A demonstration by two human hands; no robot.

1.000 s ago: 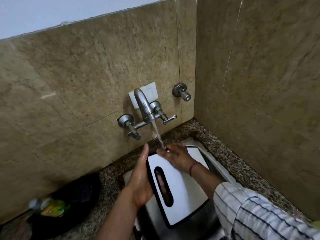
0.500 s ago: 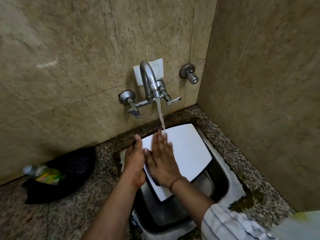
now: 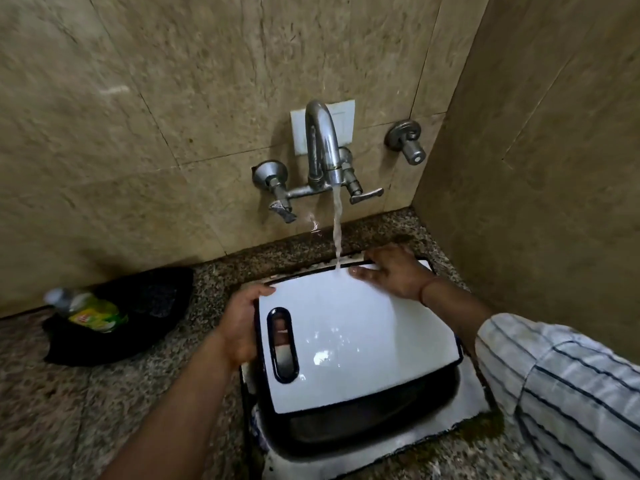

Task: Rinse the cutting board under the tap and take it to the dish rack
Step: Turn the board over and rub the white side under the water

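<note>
While water from the tap (image 3: 322, 150) strikes its far edge, the cutting board (image 3: 353, 337) lies flat over the sink (image 3: 464, 407) (long axis left-right), left hand (image 3: 239, 323) clasping the handle end, right hand (image 3: 391, 271) seemingly spread flat at the far corner.

Flat white plastic cutting board (image 3: 356, 341): white face, dark navy rim, navy-edged oval handle slot. Curved metal tap (image 3: 322, 147): dull silver-grey, mounted before a white rectangular wall plate (image 3: 346, 119). Wall tiles (image 3: 173, 98) behind the tap: mottled tan-beige, marbled. Granite bench (image 3: 69, 410) below the tap: speckled brown, grey and black. Steel sink (image 3: 363, 431): dark grey basin, white surround. Left of the tap: black cloth (image 3: 149, 306), clear bottle with yellow-green label (image 3: 91, 311). Shirt sleeve (image 3: 561, 393): white, thin dark-blue stripes.
</note>
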